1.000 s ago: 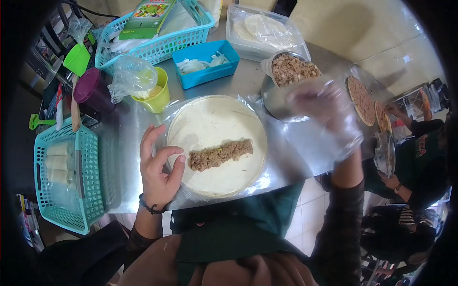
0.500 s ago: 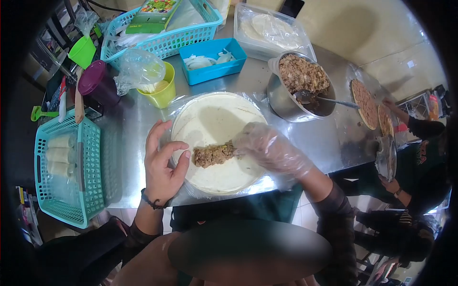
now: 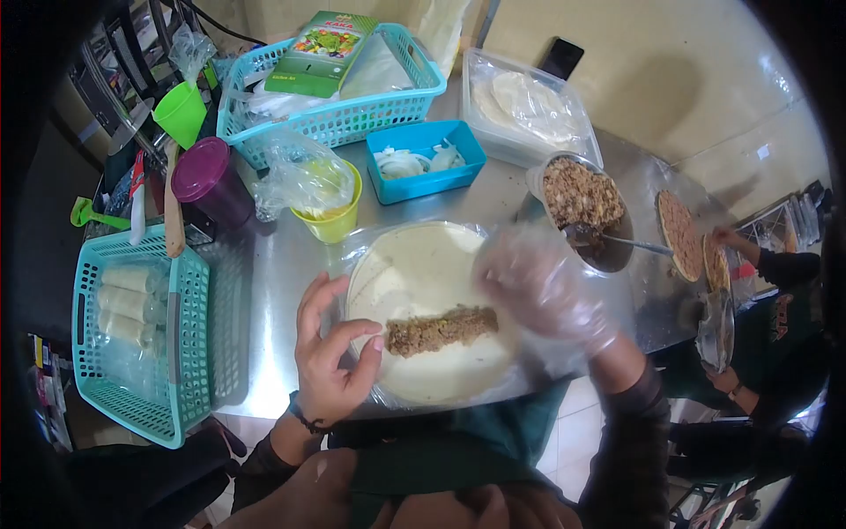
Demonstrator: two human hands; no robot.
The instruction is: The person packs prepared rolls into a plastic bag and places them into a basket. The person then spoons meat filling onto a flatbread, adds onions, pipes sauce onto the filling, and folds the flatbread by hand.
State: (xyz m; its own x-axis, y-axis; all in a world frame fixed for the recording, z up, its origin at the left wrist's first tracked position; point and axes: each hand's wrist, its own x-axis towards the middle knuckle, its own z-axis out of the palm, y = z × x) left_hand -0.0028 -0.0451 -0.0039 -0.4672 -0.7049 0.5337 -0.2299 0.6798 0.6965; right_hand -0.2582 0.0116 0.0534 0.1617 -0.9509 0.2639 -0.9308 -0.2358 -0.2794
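A round pale flatbread lies on clear plastic on the metal table, with a strip of brown minced filling across its middle. My left hand is bare, at the flatbread's left edge, thumb and forefinger near each other but apart, holding nothing. Over the right side of the flatbread hovers my right hand in a clear plastic glove; its fingers are blurred, and what they hold, if anything, cannot be made out. Behind it stands a metal pot of filling with a spoon.
At the left is a turquoise basket with wrapped rolls. Further back are a purple container, a yellow cup, a blue box and a tub of flatbreads. At the right, a co-worker's hand holds a tray.
The filling strip now reaches further right. My right hand has lifted off its right end toward the pot side. The whole view has shifted, so the table items appear lower and further right.
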